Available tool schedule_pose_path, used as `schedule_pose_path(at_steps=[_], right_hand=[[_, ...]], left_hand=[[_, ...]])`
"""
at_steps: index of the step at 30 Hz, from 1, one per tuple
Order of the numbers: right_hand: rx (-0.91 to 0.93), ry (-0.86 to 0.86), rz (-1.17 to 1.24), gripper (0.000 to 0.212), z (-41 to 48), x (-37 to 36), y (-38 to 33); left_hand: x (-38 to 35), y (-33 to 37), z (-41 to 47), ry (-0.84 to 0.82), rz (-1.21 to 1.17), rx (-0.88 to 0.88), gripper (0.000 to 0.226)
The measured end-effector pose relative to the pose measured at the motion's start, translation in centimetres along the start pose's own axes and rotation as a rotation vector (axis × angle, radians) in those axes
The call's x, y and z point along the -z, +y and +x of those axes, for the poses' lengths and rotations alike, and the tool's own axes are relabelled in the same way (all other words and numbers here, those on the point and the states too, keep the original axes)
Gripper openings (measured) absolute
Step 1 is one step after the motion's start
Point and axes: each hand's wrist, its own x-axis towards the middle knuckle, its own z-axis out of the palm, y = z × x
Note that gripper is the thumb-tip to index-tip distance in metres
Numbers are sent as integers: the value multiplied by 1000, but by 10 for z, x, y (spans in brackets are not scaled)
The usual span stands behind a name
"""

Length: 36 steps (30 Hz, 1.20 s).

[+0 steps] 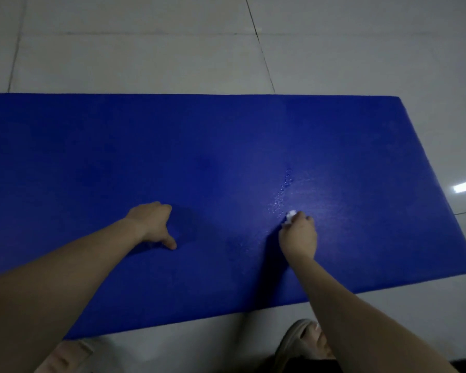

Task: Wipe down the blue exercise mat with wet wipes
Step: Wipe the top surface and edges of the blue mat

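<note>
Right hand [297,235] pinches a wipe [290,215] on the mat [226,144]; left hand [152,224] rests, fingers seemingly curled.

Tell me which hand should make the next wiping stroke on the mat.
Right. The right hand grips the white wet wipe, pressed to the blue mat beside the wet streak. The left hand holds no wipe and only rests on the mat.

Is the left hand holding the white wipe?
No, the right hand grips the wipe; the left hand only rests on the mat.
</note>
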Motion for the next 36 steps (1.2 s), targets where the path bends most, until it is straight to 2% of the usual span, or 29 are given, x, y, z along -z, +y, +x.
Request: schedule_pose_path(at_steps=[7, 11, 13, 18, 23, 25, 33, 36], right_hand=[[432, -137, -3, 25, -68, -52, -76], [462, -223, -81, 22, -65, -59, -82], [435, -210, -109, 18, -46, -53, -72], [190, -72, -39, 16, 8, -20, -23], [-155, 84, 87, 22, 51, 19, 24], [-163, 103, 52, 23, 56, 19, 24], [177, 7, 42, 20, 1, -29, -55], [366, -89, 27, 21, -20, -46, -75]], left_hand=[[-5, 5, 7, -49, -81, 34, 89], [-9, 7, 9, -61, -101, 50, 97], [-9, 7, 9, -66, -110, 50, 97], [-8, 6, 12, -70, -110, 56, 98], [-6, 7, 14, -85, -79, 62, 104], [-6, 8, 16, -83, -72, 65, 107], [-4, 11, 18, -96, -33, 66, 100], [-4, 11, 18, -96, -26, 62, 98]])
